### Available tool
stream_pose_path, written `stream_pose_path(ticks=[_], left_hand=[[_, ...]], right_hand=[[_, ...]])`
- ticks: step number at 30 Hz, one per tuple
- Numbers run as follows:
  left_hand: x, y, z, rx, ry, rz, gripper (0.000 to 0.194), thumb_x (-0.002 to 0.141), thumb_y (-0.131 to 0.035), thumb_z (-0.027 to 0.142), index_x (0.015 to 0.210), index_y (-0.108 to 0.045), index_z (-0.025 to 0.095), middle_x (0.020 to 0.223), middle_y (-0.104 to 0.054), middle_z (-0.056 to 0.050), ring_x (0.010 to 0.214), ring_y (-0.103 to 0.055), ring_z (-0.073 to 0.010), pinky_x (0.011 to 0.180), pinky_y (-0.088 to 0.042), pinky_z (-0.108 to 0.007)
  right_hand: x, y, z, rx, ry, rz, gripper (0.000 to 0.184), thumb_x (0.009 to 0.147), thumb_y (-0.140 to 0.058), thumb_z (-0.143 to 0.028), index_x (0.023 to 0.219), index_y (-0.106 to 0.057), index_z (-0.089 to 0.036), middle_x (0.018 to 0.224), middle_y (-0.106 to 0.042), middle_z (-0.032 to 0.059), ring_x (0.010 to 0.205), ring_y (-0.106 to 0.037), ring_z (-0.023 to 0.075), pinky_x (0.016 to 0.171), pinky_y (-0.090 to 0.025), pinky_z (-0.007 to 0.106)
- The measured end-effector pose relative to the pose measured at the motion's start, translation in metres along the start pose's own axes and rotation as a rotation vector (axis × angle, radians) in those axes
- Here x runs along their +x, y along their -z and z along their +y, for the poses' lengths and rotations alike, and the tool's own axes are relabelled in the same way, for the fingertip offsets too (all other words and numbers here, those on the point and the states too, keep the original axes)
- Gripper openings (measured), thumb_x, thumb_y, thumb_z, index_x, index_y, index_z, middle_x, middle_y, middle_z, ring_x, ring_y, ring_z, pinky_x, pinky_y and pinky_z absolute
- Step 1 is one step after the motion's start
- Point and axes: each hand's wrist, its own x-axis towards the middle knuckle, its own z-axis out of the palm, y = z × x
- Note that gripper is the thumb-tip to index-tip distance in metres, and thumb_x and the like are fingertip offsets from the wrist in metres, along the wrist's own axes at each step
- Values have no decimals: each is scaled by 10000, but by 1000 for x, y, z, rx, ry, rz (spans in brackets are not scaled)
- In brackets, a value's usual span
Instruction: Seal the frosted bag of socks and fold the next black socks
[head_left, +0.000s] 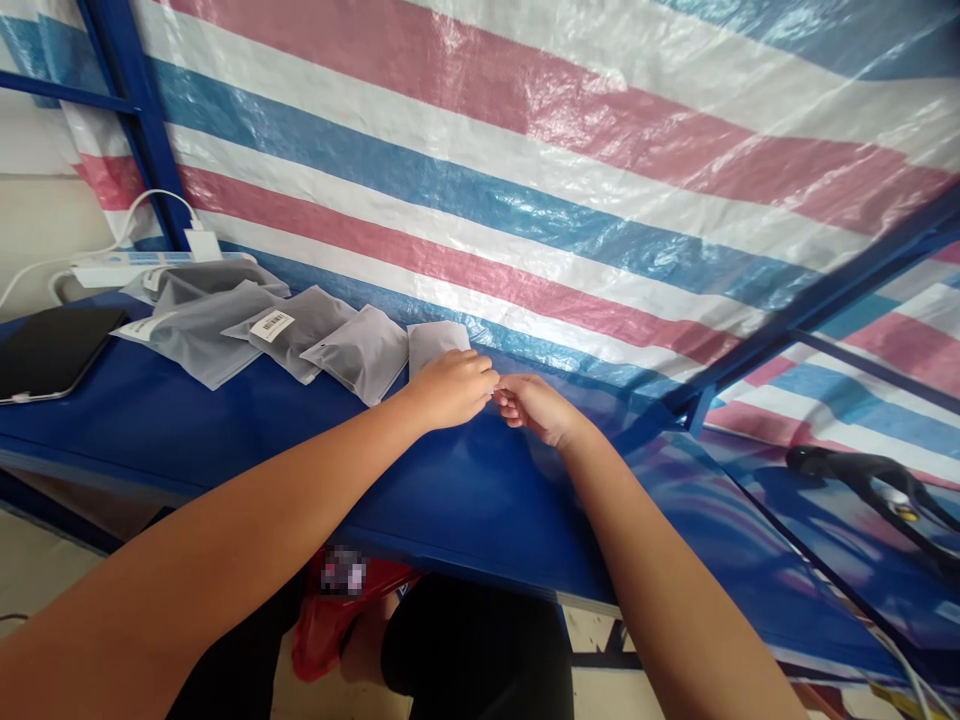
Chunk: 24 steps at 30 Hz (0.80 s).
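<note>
The rightmost pale pouch [437, 340] lies on the blue table [480, 500], partly behind your left hand [454, 388]. Your right hand [536, 405] meets it in a pinch-like pose—whether either grips anything, you cannot tell from here. This looks like close fingertip work; any shift calls for small, level movements. Just left sits another grey pouch [360, 352], the striped sheet [525, 230] rises behind—your room runs toward you, up to the table's front edge.
</note>
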Motion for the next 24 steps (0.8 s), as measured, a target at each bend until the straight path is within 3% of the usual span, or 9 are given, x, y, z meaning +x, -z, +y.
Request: stream_pose_path(ticks=[5, 13, 24], left_hand=[[-1, -2, 6, 134, -4, 59, 191, 919, -485, 88, 820, -638, 145, 864, -627, -59, 869, -565, -226, 856, -375, -436], [0, -7, 8, 165, -142, 114, 204, 859, -472, -8, 789, -598, 136, 828, -593, -41, 821, -517, -192, 800, -330, -405], [0, -9, 9, 184, -224, 87, 221, 802, -501, -50, 806, -602, 147, 825, -578, -41, 816, -503, -194, 803, -318, -388]], right_hand=[[-1, -1, 0, -5, 5, 6, 260, 793, -639, -320, 629, -495, -179, 600, -398, -22, 496, -354, 77, 433, -231, 221], [2, -1, 4, 45, -3, 8, 255, 756, -658, -241, 628, -445, -187, 606, -373, -37, 495, -331, 59, 429, -221, 203], [5, 3, 10, -3, -36, 20, 108, 713, -645, -155, 670, -548, -174, 575, -457, -11, 503, -397, 73, 416, -274, 192]])
